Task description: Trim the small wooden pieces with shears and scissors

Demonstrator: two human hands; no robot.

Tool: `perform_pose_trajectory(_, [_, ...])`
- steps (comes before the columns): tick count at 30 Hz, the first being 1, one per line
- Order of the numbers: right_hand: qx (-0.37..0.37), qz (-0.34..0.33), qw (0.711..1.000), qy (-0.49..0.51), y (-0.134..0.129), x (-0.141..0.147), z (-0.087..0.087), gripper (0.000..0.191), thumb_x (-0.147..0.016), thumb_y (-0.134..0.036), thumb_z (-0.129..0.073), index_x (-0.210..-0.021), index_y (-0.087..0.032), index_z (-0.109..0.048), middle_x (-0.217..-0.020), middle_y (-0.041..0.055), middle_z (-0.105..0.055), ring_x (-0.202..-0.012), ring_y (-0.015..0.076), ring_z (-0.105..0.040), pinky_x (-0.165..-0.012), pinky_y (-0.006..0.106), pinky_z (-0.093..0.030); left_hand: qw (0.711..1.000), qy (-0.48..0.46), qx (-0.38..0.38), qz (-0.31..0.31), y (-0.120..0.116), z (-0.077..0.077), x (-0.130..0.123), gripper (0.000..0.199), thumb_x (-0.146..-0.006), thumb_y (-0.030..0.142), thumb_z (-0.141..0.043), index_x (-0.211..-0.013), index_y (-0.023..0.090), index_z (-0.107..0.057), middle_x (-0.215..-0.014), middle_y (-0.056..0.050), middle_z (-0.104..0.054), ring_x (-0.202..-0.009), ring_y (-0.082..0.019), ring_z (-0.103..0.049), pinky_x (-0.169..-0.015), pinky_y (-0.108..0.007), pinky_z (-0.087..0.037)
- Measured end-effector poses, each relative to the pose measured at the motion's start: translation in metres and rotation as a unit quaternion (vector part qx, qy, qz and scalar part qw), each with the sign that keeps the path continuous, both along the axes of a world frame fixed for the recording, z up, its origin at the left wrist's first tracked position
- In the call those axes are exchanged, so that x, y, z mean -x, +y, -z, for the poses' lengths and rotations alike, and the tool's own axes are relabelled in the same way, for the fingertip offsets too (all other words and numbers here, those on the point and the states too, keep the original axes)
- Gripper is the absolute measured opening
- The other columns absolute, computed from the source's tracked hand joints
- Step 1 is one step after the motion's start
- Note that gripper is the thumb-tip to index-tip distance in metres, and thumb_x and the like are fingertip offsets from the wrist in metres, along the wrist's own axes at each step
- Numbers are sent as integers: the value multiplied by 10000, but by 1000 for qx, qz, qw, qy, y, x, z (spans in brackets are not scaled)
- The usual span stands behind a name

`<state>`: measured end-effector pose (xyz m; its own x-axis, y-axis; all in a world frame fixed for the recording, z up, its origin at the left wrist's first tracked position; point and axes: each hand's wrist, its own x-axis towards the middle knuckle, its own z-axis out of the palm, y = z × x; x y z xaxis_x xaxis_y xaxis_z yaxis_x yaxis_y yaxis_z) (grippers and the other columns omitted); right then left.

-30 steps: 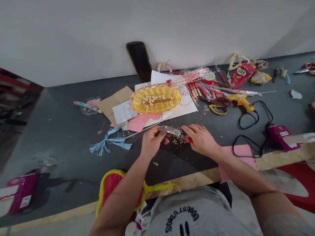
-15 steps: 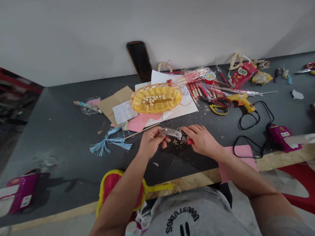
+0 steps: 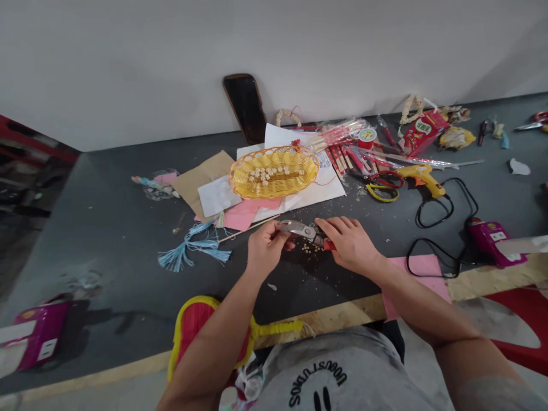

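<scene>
My right hand (image 3: 354, 244) is closed round the red handles of a pair of metal pruning shears (image 3: 305, 231), whose head points left. My left hand (image 3: 264, 246) pinches its fingers at the tip of the shears; whatever small piece may be between them is too hidden to name. Small pale bits (image 3: 311, 248) lie scattered on the dark table just below the shears. Behind my hands stands a yellow woven basket (image 3: 274, 191) holding several small pale pieces. A thin wooden stick (image 3: 248, 228) lies to the left of my left hand, beside a light-blue tassel (image 3: 188, 249).
A yellow glue gun (image 3: 422, 178) with a black cord and yellow-and-red scissors (image 3: 382, 191) lie to the right. A phone (image 3: 246, 108) leans on the wall. Purple boxes (image 3: 492, 240) sit at both sides. A red-and-yellow padded item (image 3: 188, 325) overlaps the front edge.
The left fingers have curled in a little closer round the tip of the shears. The right hand keeps its grip, and the view has shifted slightly.
</scene>
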<state>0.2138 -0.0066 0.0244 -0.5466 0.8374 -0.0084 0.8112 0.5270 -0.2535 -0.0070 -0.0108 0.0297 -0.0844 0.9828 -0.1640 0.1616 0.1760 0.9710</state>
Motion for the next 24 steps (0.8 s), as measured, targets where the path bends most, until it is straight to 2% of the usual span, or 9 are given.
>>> perform_pose_trajectory(7, [19,-30,999,6,2,-5,-3,581,-875,-137,-484,-1453,-183,-442,-1305,130,-594,-1107,271,-535,-926,406,-428,991,-110,35,65,3,7,8,178,-730,292,-708,-686,157,-600,-621,-32,-713,-417,-107,-577,-437,-223,-461])
perform_pose_trajectory(12, [31,-43,998,29,1,-6,-2,550,-861,-117,-488,-1407,-175,-480,-1273,124,-602,-1094,255,-545,-943,396,-434,983,-156,60,77,2,6,9,205,-709,293,-726,-668,161,-575,-584,-14,-690,-366,-95,-535,-398,-217,-411])
perform_pose_trajectory(16, [43,-30,998,27,-1,-3,-2,524,-867,-107,-477,-1387,-173,-484,-1199,117,-617,-1058,240,-561,-933,376,-440,987,-141,48,64,2,6,5,222,-724,319,-713,-654,162,-573,-585,-16,-685,-369,-93,-532,-395,-216,-407])
perform_pose_trajectory(21, [52,-11,999,6,-3,-2,-2,513,-871,-103,-474,-1380,-172,-482,-1156,115,-621,-1022,239,-575,-912,366,-448,999,-36,23,22,0,7,-1,159,-757,309,-670,-717,160,-631,-617,-16,-702,-423,-100,-578,-442,-208,-453])
perform_pose_trajectory(24, [55,-16,998,14,-3,-3,-3,527,-861,-92,-475,-1384,-161,-476,-1173,118,-618,-1039,239,-573,-917,363,-448,1000,-14,1,21,-2,4,-2,159,-778,312,-643,-721,164,-631,-633,-16,-709,-436,-104,-593,-456,-208,-463])
